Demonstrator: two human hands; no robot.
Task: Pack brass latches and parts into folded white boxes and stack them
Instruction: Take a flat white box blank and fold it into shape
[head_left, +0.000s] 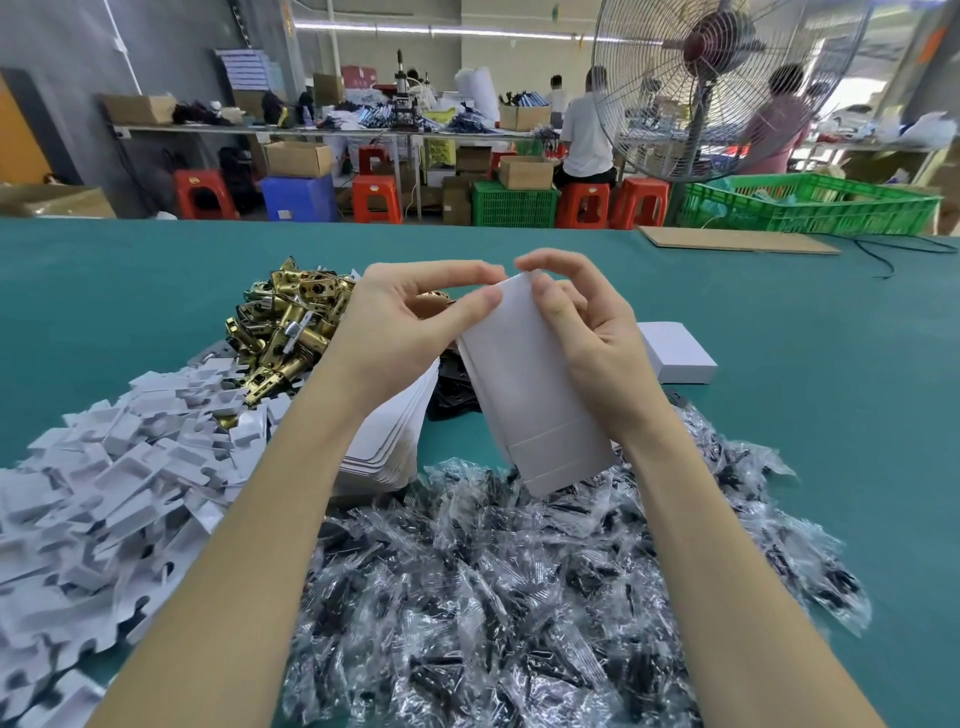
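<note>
Both hands hold one white box (530, 395) above the green table (130, 291). My left hand (405, 327) pinches its top left corner with thumb and fingers. My right hand (582, 332) grips the right side, fingers curled over the top flap. A pile of brass latches (283, 322) lies behind my left hand. A stack of flat white box blanks (389, 441) sits under my left forearm. One closed white box (675, 353) rests to the right of my right hand.
Small plastic bags of dark parts (493, 597) are heaped in front. White card inserts (119, 478) cover the left side. Black plates (452, 389) lie behind the blanks. A cardboard sheet (737, 241) and a green crate (810, 202) sit at the far right; a fan (722, 78) stands behind.
</note>
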